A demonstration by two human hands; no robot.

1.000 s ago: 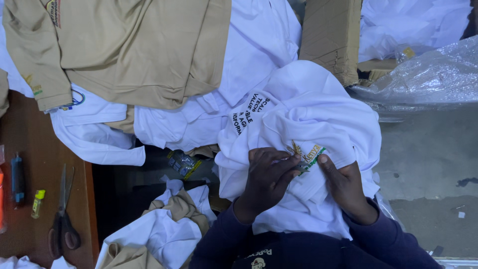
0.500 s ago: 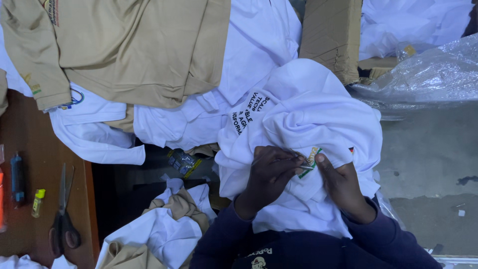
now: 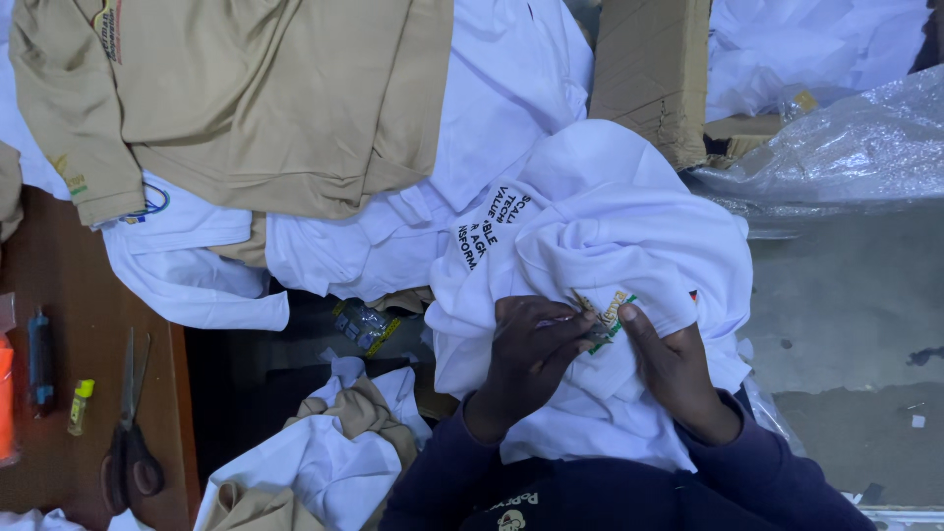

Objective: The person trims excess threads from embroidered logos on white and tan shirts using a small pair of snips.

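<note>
A white shirt lies bunched on my lap, with black lettering on one fold and a small green and yellow embroidered patch near my fingers. My left hand pinches the cloth right at the patch, fingers curled onto it. My right hand grips the same shirt from the other side, thumb pressed beside the patch. Dark blue sleeves cover both my forearms.
A tan shirt lies spread over more white shirts at the top. A cardboard box and clear plastic wrap sit to the right. On the brown table at left lie scissors and markers. More shirts are heaped below.
My two hands have drawn closer together on the patch, and the fingers have shifted slightly on the cloth. The piles around them have not moved.
</note>
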